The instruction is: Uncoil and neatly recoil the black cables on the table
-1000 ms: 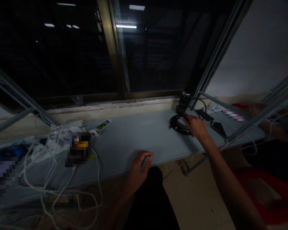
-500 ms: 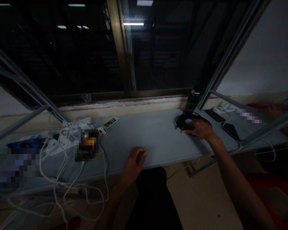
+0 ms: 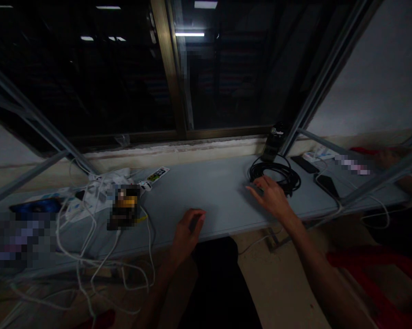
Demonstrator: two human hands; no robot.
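My right hand (image 3: 272,197) is over the tabletop, just in front of a coil of black cable (image 3: 290,176). Its thumb points left, apart from the fingers, and no held object shows. Several loops of the coil lie flat, and one rises at the back near a dark bottle (image 3: 272,145). Low at the table's front edge, my left hand (image 3: 187,233) has loosely curled fingers with a gap to the thumb; nothing shows in it. The grey tabletop (image 3: 213,183) runs beneath both hands.
To the left lie tangled white cables (image 3: 89,246), a power strip (image 3: 105,187), a blurred dark device (image 3: 125,208) and a tag (image 3: 158,174). Black phones (image 3: 326,185) lie right, near another person's hand (image 3: 391,157). Metal struts (image 3: 315,87) frame the window.
My right hand has come off the black cable coil, moving left and toward me. The coil stays on the table, its loops now more in view. My left hand has barely shifted.
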